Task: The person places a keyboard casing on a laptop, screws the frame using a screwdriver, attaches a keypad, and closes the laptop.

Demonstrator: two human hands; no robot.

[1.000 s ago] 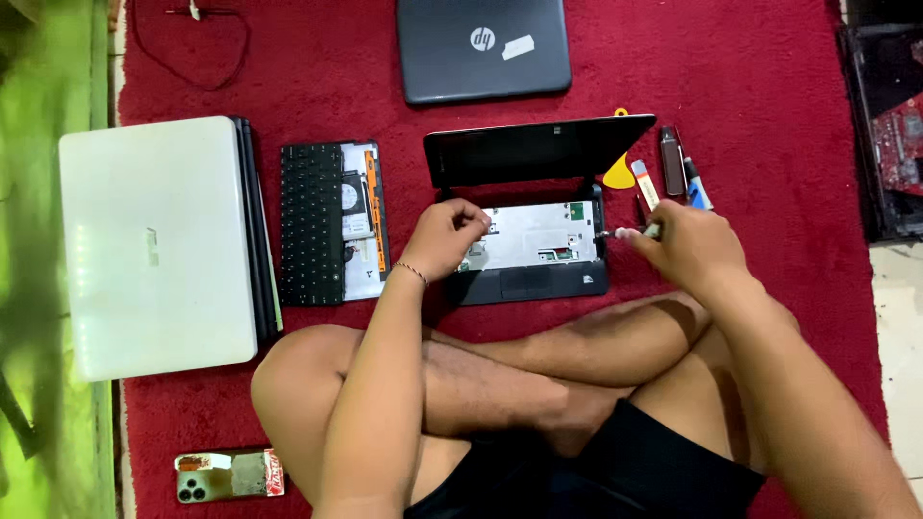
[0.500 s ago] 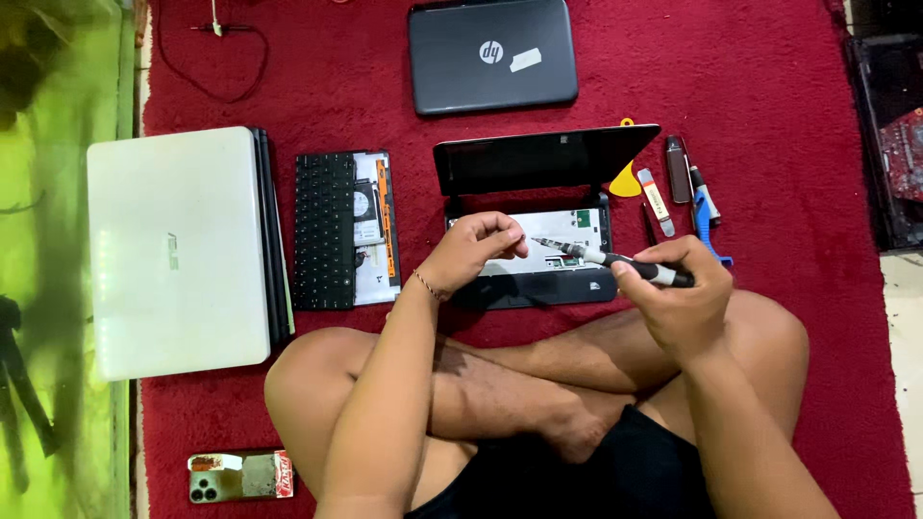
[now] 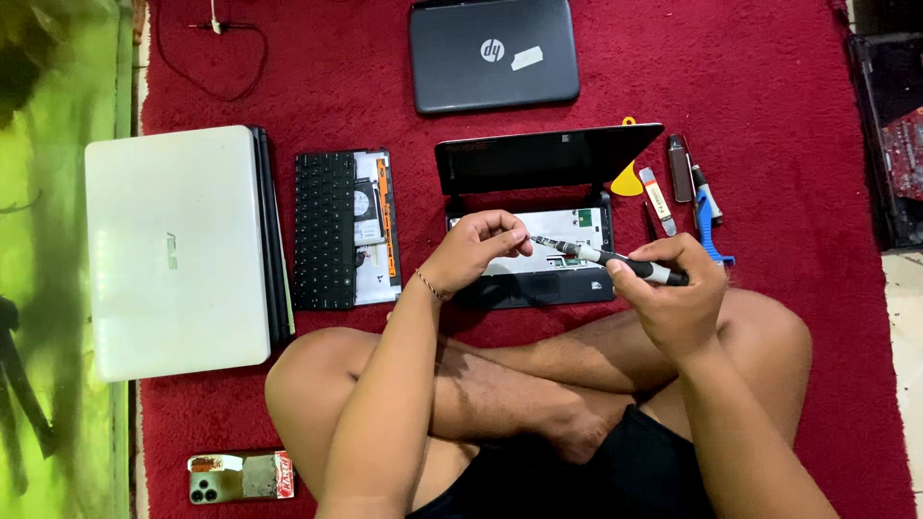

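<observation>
A small black laptop [image 3: 548, 159] stands opened on the red carpet, its keyboard removed and the inner board [image 3: 567, 231] exposed. My right hand [image 3: 673, 293] grips a black and silver screwdriver [image 3: 601, 256] that points left over the board. My left hand [image 3: 478, 248] pinches at the screwdriver's tip, resting on the laptop's base. My crossed legs lie just in front of the laptop.
A removed keyboard [image 3: 332, 229] lies left of the laptop, beside a closed white laptop [image 3: 173, 250]. A closed dark laptop [image 3: 493, 53] sits farther back. A yellow pick [image 3: 627, 181] and several small tools [image 3: 687, 187] lie to the right. A phone [image 3: 240, 476] lies near my knee.
My right hand came in from the tools at the right with the screwdriver and moved over the laptop. My left hand rose from the board and met the screwdriver's tip.
</observation>
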